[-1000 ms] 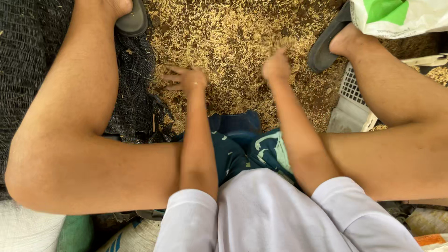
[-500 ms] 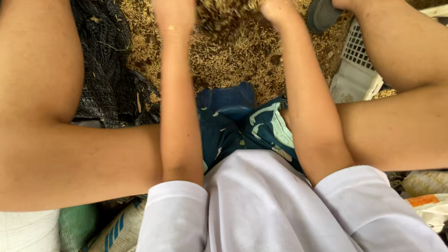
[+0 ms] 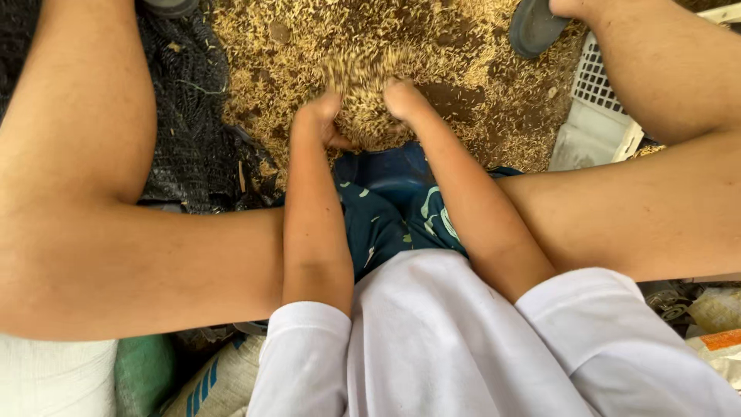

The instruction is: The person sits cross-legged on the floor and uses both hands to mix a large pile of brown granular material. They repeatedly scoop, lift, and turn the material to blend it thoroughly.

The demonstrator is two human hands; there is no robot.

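I squat over a spread of yellow-brown grain husks [image 3: 463, 54] on the ground. My left hand [image 3: 320, 120] and my right hand [image 3: 405, 100] are cupped close together. Between them they hold a heaped scoop of the grain [image 3: 363, 100], and some of it spills off the top. Both hands are just in front of my dark blue patterned shorts [image 3: 386, 208]. My bare knees spread wide to either side, and white sleeves cover my upper arms.
A black mesh net [image 3: 197, 147] lies under the grain at the left. A white plastic crate [image 3: 598, 108] sits at the right by my sandalled foot [image 3: 536, 27]. Sacks [image 3: 216, 382] and packaging [image 3: 714, 320] lie near the bottom corners.
My hands were spread apart flat on the grain, then came together and drew back toward me. They now lift a scoop of grain.
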